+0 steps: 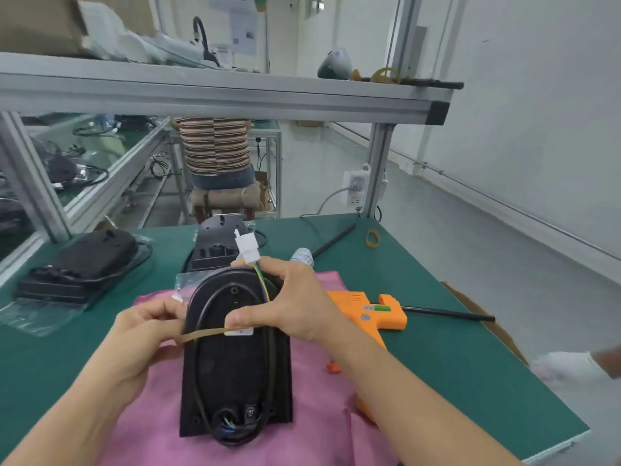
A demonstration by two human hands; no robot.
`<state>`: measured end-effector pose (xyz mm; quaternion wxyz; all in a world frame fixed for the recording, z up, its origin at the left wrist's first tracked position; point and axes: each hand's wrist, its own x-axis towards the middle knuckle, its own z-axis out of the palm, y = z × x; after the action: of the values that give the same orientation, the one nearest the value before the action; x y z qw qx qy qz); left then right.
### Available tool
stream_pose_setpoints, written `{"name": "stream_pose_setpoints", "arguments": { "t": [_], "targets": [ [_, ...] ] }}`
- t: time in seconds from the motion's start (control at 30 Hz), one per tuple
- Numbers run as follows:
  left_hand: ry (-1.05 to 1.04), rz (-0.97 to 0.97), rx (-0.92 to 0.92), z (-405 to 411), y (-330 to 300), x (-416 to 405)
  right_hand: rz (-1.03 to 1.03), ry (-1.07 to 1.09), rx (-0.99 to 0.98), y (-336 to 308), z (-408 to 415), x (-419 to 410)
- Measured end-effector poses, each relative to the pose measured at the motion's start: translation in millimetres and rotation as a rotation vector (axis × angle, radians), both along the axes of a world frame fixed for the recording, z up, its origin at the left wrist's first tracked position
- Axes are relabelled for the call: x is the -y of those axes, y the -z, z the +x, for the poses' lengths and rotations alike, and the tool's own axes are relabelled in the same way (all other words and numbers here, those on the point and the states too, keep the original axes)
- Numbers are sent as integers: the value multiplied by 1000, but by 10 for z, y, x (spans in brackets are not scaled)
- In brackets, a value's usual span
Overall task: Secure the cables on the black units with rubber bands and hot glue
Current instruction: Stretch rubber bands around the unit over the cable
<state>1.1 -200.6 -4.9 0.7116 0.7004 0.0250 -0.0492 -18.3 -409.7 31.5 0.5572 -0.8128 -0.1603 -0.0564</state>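
A black unit (235, 368) lies on a pink cloth (319, 415) in front of me, its black cable (201, 375) looped on its face. A tan rubber band (205, 333) is stretched across the unit's upper half. My left hand (148, 327) pinches the band's left end at the unit's edge. My right hand (289, 304) holds the band's right end under its thumb and grips the unit's top together with the coloured wires, whose white connector (247, 246) sticks up above the fingers. An orange hot glue gun (373, 312) lies just right of the unit.
More black units (84, 264) (216, 243) sit at the back left and centre of the green mat. A spare rubber band (373, 237) and black glue sticks (447, 313) lie to the right. A cardboard box edge (490, 324) borders the right side. A seated person (216, 149) is beyond.
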Motion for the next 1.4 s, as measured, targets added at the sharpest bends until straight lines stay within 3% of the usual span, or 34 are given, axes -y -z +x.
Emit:
{"name": "stream_pose_setpoints", "arguments": {
  "t": [0.17, 0.3, 0.43, 0.5, 0.6, 0.73, 0.83, 1.1, 1.23, 1.4],
  "targets": [
    [219, -404, -79, -185, 238, 77, 85, 93, -7, 98, 52, -43],
    [182, -354, 24, -301, 320, 264, 101, 178, -54, 202, 118, -76],
    [137, -387, -70, -254, 214, 291, 270, 179, -168, 301, 73, 32],
    [119, -420, -117, -248, 161, 258, 283, 225, -103, 348, 17, 113],
    [117, -418, -126, -247, 100, 247, 132, 354, 143, 355, -23, 163],
    [77, -410, -90, -264, 75, 262, -201, 334, 419, 285, -42, 170],
    [86, -406, -81, -267, 76, 250, -351, 270, 503, 189, -50, 243],
    [55, -389, -63, -271, 137, 257, -812, 78, 406, 39, 28, 275],
    [60, -401, -150, -256, 206, 285, -901, 19, 399, 77, 21, 238],
    [44, -418, -264, -238, 265, 319, -799, -62, 310, 181, -96, 239]
  ]
}}
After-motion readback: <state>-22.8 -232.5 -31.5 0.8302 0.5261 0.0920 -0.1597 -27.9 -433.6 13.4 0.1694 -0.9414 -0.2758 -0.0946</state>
